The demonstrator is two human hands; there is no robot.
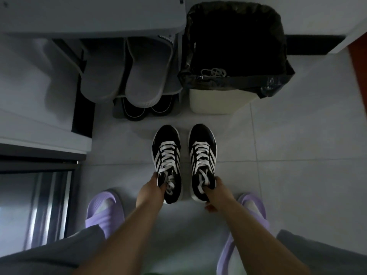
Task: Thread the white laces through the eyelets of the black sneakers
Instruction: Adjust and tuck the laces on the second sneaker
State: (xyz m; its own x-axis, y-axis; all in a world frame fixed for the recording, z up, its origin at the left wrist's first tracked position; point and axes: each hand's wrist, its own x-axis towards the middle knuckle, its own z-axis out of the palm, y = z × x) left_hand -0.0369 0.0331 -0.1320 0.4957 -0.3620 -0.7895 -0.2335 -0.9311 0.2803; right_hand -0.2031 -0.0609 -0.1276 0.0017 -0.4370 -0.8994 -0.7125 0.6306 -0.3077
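Two black sneakers with white stripes stand side by side on the tiled floor, toes pointing away from me. White laces [167,155] cross the eyelets of the left sneaker [166,139], and white laces [201,153] cross those of the right sneaker [202,135]. My left hand [153,188] grips the left sneaker at its collar, thumb outside and fingers tucked into the opening. My right hand [215,192] grips the right sneaker's collar the same way. Lace ends lie loose near both openings.
A shoe rack [117,108] with grey slippers [127,76] and dark shoes stands just beyond the sneakers. A white bin with a black liner [234,52] stands at the back right. My feet in purple slippers [103,211] flank the hands. A cabinet edge lies at left.
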